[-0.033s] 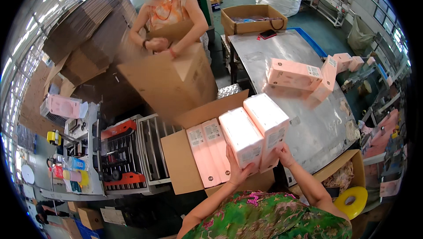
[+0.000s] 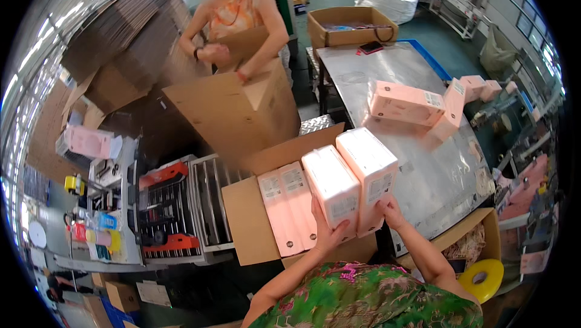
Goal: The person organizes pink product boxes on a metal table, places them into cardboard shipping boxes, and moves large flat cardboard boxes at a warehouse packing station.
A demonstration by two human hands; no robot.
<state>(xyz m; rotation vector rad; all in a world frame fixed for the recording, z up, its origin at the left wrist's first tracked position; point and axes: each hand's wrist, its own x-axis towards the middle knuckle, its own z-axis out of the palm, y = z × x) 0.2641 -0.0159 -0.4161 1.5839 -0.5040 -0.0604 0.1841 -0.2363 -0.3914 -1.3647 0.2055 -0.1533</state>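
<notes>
Two pink-and-white packaged boxes stand side by side over the right part of an open cardboard carton. My left hand grips the left packaged box, its thumb across the near face and its fingers along the left side. At the lower right edge of the right packaged box, my right hand is closed on it. Two more pink boxes sit lower, inside the carton's left part, with their printed faces showing. Whether the held boxes touch the carton's bottom is hidden.
Several pink boxes lie on the metal table to the right. Across from me, a person works over another cardboard carton. A roller conveyor adjoins my carton at left. Yellow tape lies near my right elbow.
The other person's hands shift slightly over their carton. My hands keep the same hold on the two boxes, and the whole view moves a little.
</notes>
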